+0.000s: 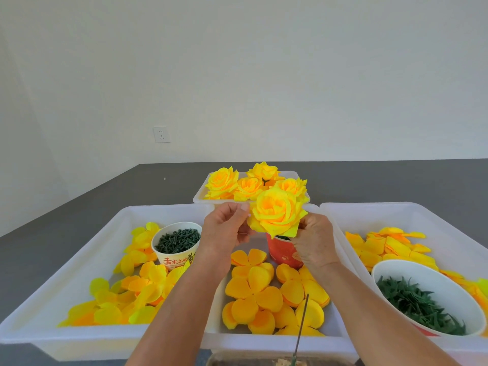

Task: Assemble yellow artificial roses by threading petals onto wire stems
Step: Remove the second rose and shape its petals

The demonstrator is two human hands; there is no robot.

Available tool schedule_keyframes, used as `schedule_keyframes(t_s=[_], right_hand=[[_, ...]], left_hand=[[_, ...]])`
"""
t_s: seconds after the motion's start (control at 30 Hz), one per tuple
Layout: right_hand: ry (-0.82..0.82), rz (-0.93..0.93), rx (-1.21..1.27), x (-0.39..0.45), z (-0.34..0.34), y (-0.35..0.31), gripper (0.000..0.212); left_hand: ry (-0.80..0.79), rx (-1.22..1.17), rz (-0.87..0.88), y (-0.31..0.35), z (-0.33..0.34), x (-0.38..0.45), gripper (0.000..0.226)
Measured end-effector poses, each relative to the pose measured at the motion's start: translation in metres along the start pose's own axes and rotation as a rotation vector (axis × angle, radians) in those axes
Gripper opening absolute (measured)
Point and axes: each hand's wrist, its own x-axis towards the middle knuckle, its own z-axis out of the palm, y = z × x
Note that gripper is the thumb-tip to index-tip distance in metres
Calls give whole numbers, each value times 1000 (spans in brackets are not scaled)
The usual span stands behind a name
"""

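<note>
Head view shows both hands raised over the middle white tray [340,347], holding a nearly finished yellow rose [277,213] between them. The left hand [225,229] has its fingers curled, pinching the outer petals at the bloom's left edge; the right hand [314,241] curls round the base under the flower, just above a red paper cup [284,250]. A green wire stem [301,323] stands upright near the lower edge, well apart from the rose. The step appears to be shaping the outer petal layer. To do it well, the person should probably keep the base pinched firmly so the layers do not spin, and ease each petal outward gently, then set the bloom among the finished roses [245,184] in the far tray.
</note>
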Motion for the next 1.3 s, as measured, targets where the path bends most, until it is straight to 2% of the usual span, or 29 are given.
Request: schedule_keyframes(t_s=[0.13, 0.3, 0.5, 0.6, 0.73, 0.8, 0.9, 1.0, 1.1, 1.23, 1.3], right_hand=[[103, 9, -37, 3, -1, 1, 14], [152, -19, -137, 5, -2, 3, 13], [139, -32, -122, 2, -1, 1, 12], [108, -31, -124, 1, 0, 2, 12], [54, 28, -16, 0, 2, 0, 11], [3, 35, 18, -2, 3, -1, 9], [-88, 71, 25, -3, 6, -2, 9], [-151, 116, 140, -5, 6, -6, 20], [-227, 175, 302, -8, 5, -13, 19], [-200, 249, 448, -9, 1, -17, 8], [-152, 251, 429, -8, 0, -14, 7]], left_hand=[[-48, -56, -125, 1, 1, -1, 20], [29, 4, 19, 1, -1, -1, 21], [-113, 138, -48, 0, 3, -5, 32], [-108, 59, -61, 1, 0, -3, 21], [-9, 10, -104, 0, 0, 0, 19], [-56, -4, -144, 0, 1, -1, 24], [-122, -76, -106, 1, 0, -1, 25], [-71, -174, -114, 0, -2, 1, 22], [-48, -213, -122, 0, -2, 2, 23], [-47, -226, -105, 2, -1, 3, 35], [-61, -211, -115, 2, 0, 3, 39]])
